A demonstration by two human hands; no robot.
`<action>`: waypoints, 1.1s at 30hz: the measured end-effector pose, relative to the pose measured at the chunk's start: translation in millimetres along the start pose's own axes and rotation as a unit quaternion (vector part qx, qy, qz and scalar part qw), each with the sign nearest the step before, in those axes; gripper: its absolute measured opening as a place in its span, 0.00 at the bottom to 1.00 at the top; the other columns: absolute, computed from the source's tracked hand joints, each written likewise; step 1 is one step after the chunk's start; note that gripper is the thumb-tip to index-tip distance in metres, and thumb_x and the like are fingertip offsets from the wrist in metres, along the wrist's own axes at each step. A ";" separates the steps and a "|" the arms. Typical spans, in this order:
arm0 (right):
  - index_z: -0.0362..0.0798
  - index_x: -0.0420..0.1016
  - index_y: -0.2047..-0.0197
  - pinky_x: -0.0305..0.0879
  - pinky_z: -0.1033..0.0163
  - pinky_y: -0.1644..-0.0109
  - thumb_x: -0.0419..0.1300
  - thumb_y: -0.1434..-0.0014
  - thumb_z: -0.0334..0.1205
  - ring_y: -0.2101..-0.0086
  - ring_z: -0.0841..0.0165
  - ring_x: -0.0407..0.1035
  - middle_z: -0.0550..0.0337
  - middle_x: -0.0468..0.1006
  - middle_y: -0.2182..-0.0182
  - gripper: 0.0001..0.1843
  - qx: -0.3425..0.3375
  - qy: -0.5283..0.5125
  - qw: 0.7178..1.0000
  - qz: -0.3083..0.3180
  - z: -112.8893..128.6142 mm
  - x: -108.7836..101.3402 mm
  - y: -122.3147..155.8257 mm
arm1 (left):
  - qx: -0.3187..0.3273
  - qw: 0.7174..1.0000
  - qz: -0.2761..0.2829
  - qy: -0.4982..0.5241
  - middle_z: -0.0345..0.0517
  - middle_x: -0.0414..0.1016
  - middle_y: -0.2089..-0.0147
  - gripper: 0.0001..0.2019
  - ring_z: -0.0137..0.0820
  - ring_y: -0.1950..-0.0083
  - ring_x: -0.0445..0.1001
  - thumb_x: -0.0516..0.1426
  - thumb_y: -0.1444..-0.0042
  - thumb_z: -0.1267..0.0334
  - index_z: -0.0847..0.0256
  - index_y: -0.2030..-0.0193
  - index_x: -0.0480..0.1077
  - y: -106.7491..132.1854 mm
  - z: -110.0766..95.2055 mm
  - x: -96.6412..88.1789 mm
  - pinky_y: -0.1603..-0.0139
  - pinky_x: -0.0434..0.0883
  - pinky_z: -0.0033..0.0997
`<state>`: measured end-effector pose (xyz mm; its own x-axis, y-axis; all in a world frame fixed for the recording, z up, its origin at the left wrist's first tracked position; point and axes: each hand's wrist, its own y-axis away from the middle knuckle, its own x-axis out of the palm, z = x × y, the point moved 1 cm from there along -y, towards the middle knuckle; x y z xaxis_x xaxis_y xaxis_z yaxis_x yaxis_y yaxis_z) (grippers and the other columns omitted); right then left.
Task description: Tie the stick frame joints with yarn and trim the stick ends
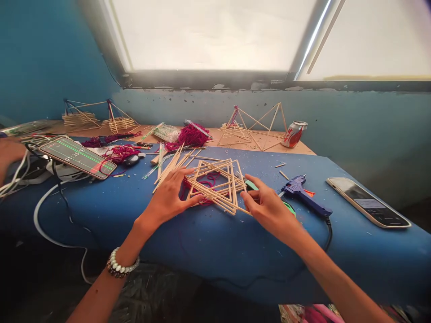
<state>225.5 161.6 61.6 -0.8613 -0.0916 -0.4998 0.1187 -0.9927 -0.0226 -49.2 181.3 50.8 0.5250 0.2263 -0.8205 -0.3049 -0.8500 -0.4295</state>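
the stick frame (pixel 215 186) sits mid-table on red yarn (pixel 198 199). left hand (pixel 166 199) lies spread against its 9 o'clock side; right hand (pixel 267 208) curls at 3 o'clock, pinch unclear. glue gun (pixel 301 193) just beyond; open blue table (pixel 215 264) runs to the 6 o'clock edge.

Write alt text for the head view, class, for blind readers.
The left hand and right hand rest on a square frame of thin wooden sticks over magenta yarn on a blue-covered table. A purple glue gun lies nearby; stick pyramids stand behind.
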 end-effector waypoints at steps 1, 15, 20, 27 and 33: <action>0.43 0.59 0.26 0.51 0.62 0.74 0.54 0.34 0.48 0.78 0.68 0.58 0.70 0.65 0.79 0.36 -0.002 -0.017 1.000 -0.013 -2.4 6.4 1.9 | -0.002 1.000 -0.002 0.007 0.52 0.70 0.30 0.30 0.46 0.27 0.65 0.63 0.37 0.43 0.56 0.35 0.65 -0.6 0.1 1.0 0.24 0.64 0.55; 0.51 0.59 0.31 0.55 0.63 0.76 0.53 0.28 0.45 0.80 0.69 0.61 0.71 0.65 0.77 0.25 -0.092 -0.114 0.973 -0.179 -1.7 83.8 64.0 | -0.040 0.997 -0.037 -0.051 0.62 0.71 0.33 0.37 0.55 0.29 0.67 0.59 0.43 0.28 0.62 0.43 0.70 -1.2 14.4 10.9 0.27 0.64 0.59; 0.51 0.67 0.38 0.59 0.65 0.75 0.51 0.27 0.41 0.81 0.73 0.63 0.65 0.77 0.71 0.17 -0.176 0.040 0.972 -0.152 -4.7 74.0 76.9 | -0.068 0.991 -0.045 -0.101 0.68 0.69 0.33 0.43 0.59 0.30 0.65 0.47 0.40 0.23 0.66 0.43 0.67 -0.9 11.0 9.0 0.28 0.62 0.59; 0.45 0.74 0.44 0.70 0.54 0.51 0.48 0.27 0.43 0.57 0.59 0.74 0.45 0.80 0.54 0.19 -0.057 0.303 0.899 -0.311 -48.4 -75.2 51.0 | -0.110 0.980 -0.077 -0.147 0.65 0.71 0.36 0.52 0.61 0.34 0.67 0.37 0.46 0.17 0.66 0.40 0.65 -3.9 8.1 9.6 0.31 0.65 0.59; 0.44 0.76 0.53 0.67 0.48 0.46 0.57 0.32 0.47 0.49 0.48 0.70 0.41 0.78 0.53 0.15 0.030 0.407 0.888 -0.212 -80.5 -107.1 35.3 | -0.130 0.979 -0.069 -0.143 0.70 0.70 0.36 0.59 0.62 0.34 0.67 0.33 0.51 0.13 0.70 0.41 0.67 -5.3 6.5 8.3 0.30 0.65 0.59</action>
<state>361.8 142.7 44.6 -0.1767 0.3541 -0.9184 -0.1780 -0.9292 -0.3240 -48.4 190.7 43.8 0.2914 0.4394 -0.8497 -0.0159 -0.8859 -0.4636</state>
